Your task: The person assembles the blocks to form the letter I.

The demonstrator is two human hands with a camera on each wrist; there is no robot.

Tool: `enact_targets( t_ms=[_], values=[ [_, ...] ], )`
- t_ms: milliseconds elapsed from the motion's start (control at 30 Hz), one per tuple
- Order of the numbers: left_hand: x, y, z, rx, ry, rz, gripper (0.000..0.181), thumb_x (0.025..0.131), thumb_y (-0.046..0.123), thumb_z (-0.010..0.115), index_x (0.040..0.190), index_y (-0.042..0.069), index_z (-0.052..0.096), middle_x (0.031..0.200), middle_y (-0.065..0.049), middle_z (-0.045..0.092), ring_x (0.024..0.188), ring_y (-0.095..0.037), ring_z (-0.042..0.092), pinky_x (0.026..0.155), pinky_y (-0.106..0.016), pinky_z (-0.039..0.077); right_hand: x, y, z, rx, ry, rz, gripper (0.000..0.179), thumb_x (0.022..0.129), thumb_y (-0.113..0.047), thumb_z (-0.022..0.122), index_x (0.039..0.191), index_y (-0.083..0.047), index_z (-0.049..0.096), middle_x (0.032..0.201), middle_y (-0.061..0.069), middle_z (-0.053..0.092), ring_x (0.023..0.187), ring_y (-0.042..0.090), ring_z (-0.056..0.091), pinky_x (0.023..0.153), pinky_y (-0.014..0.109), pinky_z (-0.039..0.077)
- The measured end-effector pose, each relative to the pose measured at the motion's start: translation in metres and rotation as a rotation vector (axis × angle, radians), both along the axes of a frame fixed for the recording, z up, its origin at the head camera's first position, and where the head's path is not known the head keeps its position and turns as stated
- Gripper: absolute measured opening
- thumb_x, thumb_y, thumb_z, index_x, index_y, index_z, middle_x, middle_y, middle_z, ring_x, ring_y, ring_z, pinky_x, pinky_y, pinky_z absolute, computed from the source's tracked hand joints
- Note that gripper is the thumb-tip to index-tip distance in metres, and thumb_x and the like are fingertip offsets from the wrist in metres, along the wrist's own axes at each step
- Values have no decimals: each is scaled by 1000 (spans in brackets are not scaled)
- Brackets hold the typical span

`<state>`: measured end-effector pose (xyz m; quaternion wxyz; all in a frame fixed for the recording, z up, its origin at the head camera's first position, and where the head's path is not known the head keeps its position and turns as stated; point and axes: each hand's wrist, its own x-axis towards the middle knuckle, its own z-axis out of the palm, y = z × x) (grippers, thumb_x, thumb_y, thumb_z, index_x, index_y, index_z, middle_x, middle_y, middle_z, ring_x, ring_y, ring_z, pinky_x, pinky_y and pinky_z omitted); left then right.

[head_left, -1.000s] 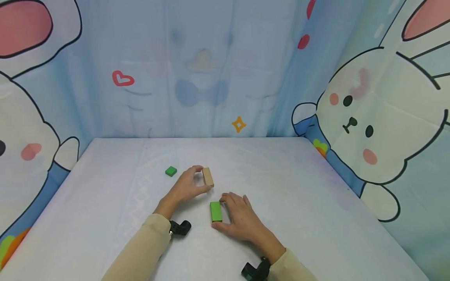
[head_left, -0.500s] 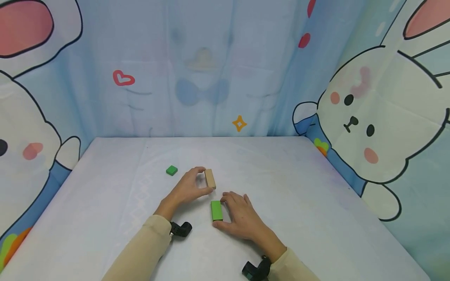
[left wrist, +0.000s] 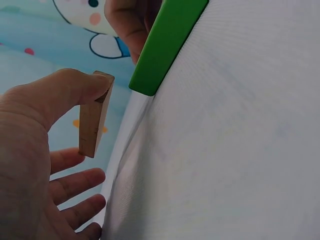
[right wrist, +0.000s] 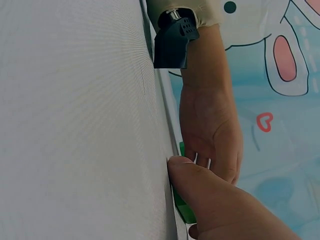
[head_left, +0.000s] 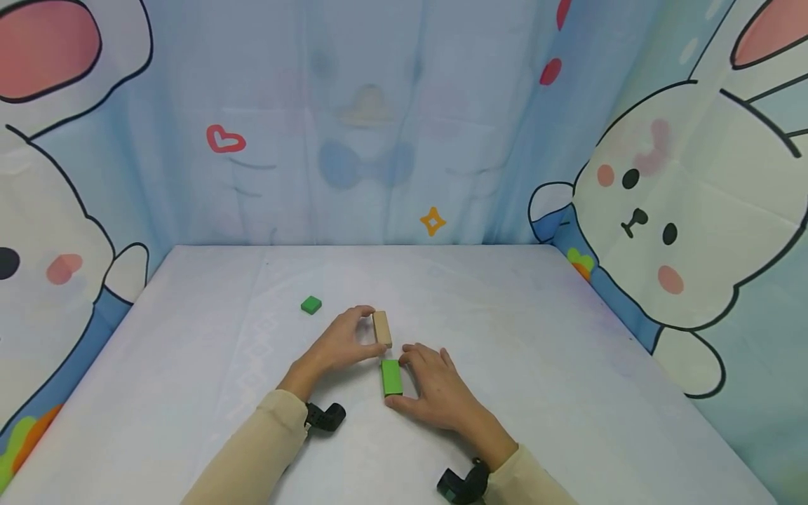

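Note:
My left hand (head_left: 341,341) pinches a plain wooden block (head_left: 381,330) between thumb and fingers. In the left wrist view the thumb presses one end of that wooden block (left wrist: 91,125), while the lower fingers are spread. Just nearer to me, a bright green block (head_left: 391,378) is held by my right hand (head_left: 435,393), thumb at its near end and a finger at its far end. The two blocks are close; whether they touch cannot be told. In the right wrist view, the right thumb (right wrist: 200,185) covers part of the green block (right wrist: 184,206).
A smaller dark green block (head_left: 311,304) lies farther back, left of the hands. The white-covered table (head_left: 536,351) extends around both arms. Behind it hangs a blue curtain (head_left: 271,189) with printed rabbits. Each wrist carries a black camera.
My left hand has brought the wooden block a little right and nearer to me, closing the gap to the green block. The right hand and green block have stayed almost still.

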<state>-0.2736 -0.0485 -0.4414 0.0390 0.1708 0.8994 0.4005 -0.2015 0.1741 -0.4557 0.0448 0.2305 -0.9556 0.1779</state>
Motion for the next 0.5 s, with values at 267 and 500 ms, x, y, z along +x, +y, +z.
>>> enact_targets(
  t_ms=[267, 500],
  values=[
    [4, 4, 1, -10, -18, -8, 82, 88, 43, 79, 154, 10, 44, 157, -12, 48, 148, -31, 43, 121, -50, 38, -1, 1, -1, -11, -3, 6, 63, 87, -59, 74, 129, -14, 58, 151, 10, 54, 147, 32, 45, 119, 73, 25],
    [4, 5, -3, -36, 3, -23, 83, 87, 46, 79, 153, 10, 45, 156, -12, 50, 147, -31, 45, 121, -50, 39, -1, 2, -2, -18, 8, 16, 60, 87, -58, 74, 126, -15, 58, 150, 9, 55, 146, 32, 46, 119, 73, 26]
  ],
)
